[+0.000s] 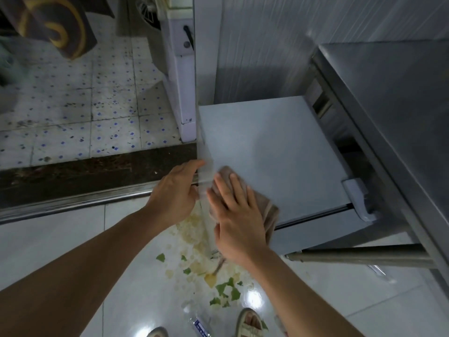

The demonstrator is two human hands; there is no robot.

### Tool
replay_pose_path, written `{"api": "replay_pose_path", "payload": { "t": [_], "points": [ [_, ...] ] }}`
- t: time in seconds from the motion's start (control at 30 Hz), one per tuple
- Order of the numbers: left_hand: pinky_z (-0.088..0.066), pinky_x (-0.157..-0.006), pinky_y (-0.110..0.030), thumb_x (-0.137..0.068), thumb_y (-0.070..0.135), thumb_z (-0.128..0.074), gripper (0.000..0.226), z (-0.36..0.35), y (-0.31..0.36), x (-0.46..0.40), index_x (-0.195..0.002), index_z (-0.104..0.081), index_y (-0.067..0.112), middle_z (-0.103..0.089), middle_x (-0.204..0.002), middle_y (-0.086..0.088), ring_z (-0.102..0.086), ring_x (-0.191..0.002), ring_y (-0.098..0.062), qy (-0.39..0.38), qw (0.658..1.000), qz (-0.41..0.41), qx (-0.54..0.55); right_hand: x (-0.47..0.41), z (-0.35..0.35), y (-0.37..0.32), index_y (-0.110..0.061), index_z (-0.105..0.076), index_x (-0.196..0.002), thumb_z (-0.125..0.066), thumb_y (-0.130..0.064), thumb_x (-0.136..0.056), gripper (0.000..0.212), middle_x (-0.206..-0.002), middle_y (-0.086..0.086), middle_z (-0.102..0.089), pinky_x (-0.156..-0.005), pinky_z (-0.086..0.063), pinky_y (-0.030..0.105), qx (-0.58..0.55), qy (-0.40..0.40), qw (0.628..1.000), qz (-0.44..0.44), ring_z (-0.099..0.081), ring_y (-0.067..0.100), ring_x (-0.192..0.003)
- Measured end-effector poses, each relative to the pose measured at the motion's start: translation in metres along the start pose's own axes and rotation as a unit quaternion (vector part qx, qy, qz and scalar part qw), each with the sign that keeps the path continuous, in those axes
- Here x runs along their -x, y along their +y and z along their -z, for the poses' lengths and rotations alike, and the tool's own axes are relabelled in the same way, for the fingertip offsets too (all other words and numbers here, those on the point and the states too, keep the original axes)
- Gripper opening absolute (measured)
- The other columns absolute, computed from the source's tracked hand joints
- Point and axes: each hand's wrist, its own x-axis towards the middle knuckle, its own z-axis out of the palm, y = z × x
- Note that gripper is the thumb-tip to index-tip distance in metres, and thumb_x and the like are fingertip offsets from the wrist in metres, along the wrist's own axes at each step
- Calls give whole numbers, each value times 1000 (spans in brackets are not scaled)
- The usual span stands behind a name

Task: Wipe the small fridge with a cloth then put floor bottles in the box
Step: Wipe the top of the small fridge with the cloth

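1. To your far left lies a worn tiled floor [73, 113] with small blue dots and dark stains.
2. A dark stone threshold [85, 171] crosses in front of it, edged by a metal rail [73, 203].
3. Near you, the floor is glossy white tile [60, 239], showing bright glints of light and strewn with green and pale scraps [206, 271].
4. On your right stands a stainless steel counter [393, 117].
5. A ribbed grey wall panel [267, 45] rises at the far side.
6. A white door frame [181, 81] stands at far centre.
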Motion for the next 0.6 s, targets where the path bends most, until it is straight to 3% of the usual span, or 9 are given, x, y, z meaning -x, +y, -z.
{"api": "replay_pose_path", "payload": {
  "t": [0.17, 0.3, 0.43, 0.53, 0.6],
  "points": [
    [-38, -105, -36, -86, -2, -51, 59, -9, 15, -10, -140, -38, 19, -48, -139, -6, -44, -129, -22, -7, 1000, -17, 0, 26, 1, 14, -28, -29, -148, -38, -36, -87, 63, -160, -2, -11, -118, -9, 48, -33, 17, 999, -4, -2, 23, -148],
    [-37, -108, -39, -86, -3, -49, 60, -14, 21, -20, -142, -36, 16, -47, -141, -7, -42, -131, -22, 0, 1000, -11, -5, -21, 6, 31, -33, -14, -151, -35, -52, -91, 66, -161, -4, 0, -118, -3, 50, -26, 2, 999, -48, 8, 22, -147],
    [-38, -106, -44, -84, 8, -43, 56, -16, 28, -21, -139, -38, 16, -49, -139, -6, -45, -129, -22, 34, 999, 25, 9, -62, 10, 31, -30, -4, -151, -38, -56, -87, 77, -160, -1, 9, -117, 6, 50, -43, -16, 994, -102, 16, 24, -146],
    [-41, -103, -45, -86, 5, -43, 54, -18, 31, -13, -138, -38, 15, -50, -137, -6, -47, -126, -22, 34, 999, 22, -10, -38, 5, 20, -24, -1, -152, -39, -54, -89, 80, -160, 3, 12, -117, 9, 48, -38, 0, 995, -95, 18, 25, -145],
    [-41, -103, -46, -87, 2, -46, 52, -21, 36, -9, -137, -39, 14, -50, -136, -8, -48, -125, -25, 33, 999, 13, -19, -2, 0, 16, -20, -8, -153, -37, -50, -89, 77, -161, 4, 5, -118, 9, 45, -47, 29, 995, -79, 14, 24, -146]
  ]
}}
